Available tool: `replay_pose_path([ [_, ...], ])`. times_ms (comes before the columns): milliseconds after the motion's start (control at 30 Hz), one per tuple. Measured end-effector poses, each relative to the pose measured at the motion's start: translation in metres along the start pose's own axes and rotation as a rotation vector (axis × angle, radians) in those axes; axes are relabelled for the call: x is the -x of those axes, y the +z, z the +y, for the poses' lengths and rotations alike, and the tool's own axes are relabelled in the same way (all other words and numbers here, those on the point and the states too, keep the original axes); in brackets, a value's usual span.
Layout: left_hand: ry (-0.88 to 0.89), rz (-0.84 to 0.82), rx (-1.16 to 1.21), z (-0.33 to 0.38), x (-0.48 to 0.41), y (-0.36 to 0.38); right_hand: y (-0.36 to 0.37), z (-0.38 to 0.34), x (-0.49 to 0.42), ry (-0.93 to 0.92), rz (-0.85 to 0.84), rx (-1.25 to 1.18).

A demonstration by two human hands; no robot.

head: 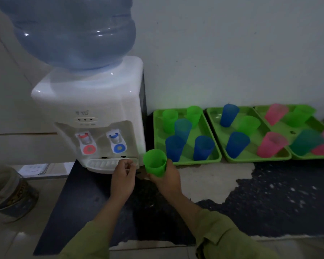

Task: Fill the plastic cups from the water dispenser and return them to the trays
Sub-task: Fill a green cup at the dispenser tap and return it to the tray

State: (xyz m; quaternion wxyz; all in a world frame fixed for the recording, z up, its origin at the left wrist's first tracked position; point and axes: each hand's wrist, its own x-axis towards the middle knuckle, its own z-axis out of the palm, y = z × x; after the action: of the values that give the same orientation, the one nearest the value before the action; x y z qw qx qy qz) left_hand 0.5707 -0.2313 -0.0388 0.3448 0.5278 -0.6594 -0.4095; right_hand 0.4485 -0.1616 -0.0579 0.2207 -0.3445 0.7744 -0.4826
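Right hand (166, 177) grips green cup (154, 162) upright beside water dispenser (94, 107), presumably for filling. Left hand (123, 177) curled at its drip tray (101, 163); grip undeterminable.

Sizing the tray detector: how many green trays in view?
3, in a row right of the dispenser: left tray, middle tray, right tray, cropped by the frame; more may lie beyond.

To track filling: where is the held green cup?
Head view, centre: green cup in the right hand, between the drip tray and the nearest green tray.
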Motion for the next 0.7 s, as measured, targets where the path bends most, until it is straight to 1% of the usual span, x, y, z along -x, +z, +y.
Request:
replay_pose_path([
  [133,0.098,-0.015,0.024,0.036,-0.001,0.042,-0.055,-0.003,-0.017,-0.069,0.141,-0.004],
  [367,0.253,-0.089,0.032,0.101,-0.018,0.117,-0.148,-0.012,-0.068,-0.131,0.312,0.016],
  [500,0.274,-0.115,0.088,0.137,-0.033,0.166,-0.200,-0.011,-0.110,-0.137,0.372,0.027],
  [700,0.285,-0.207,0.004,0.179,-0.057,0.240,-0.271,0.003,-0.182,-0.123,0.422,0.055],
])
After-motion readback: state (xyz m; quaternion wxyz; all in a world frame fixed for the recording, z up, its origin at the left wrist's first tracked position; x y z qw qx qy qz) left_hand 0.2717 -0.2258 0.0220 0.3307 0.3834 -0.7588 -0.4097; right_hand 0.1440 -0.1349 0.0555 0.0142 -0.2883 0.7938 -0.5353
